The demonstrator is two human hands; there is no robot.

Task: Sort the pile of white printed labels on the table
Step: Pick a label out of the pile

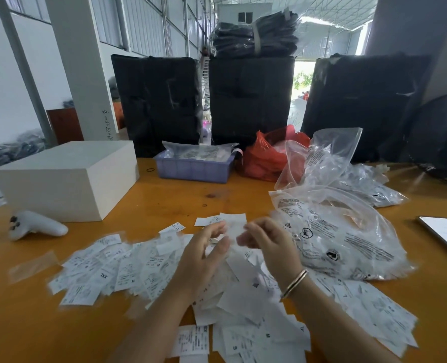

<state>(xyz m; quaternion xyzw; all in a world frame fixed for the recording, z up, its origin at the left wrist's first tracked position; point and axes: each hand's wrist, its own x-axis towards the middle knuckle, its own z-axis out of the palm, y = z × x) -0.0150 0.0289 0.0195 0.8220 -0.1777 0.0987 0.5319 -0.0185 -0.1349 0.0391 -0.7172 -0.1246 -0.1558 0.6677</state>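
A wide pile of white printed labels (143,268) lies scattered over the near half of the orange tabletop (149,195), running from the left of centre across to the near right edge; some show size letters such as XXL, M and S. Both hands are raised just above the middle of that pile. The left hand (204,255) has its fingers (218,231) loosely curled and slightly spread. The right hand (266,244), with a bangle (294,282) on its wrist, has its fingers curled toward the left hand. A blurred white label (232,226) sits between the two hands' fingertips, but motion blur makes it impossible to tell which hand pinches it.

Just right of the hands lies a heap of clear printed plastic bags (342,239). Farther back stand a purple basket (193,166) and a red plastic bag (266,158), side by side. A white box (65,179) rests at the far left, with a white controller (36,225) near it. A phone (445,234) lies at the right edge. Black wrapped bales (251,100) stand behind the tabletop.
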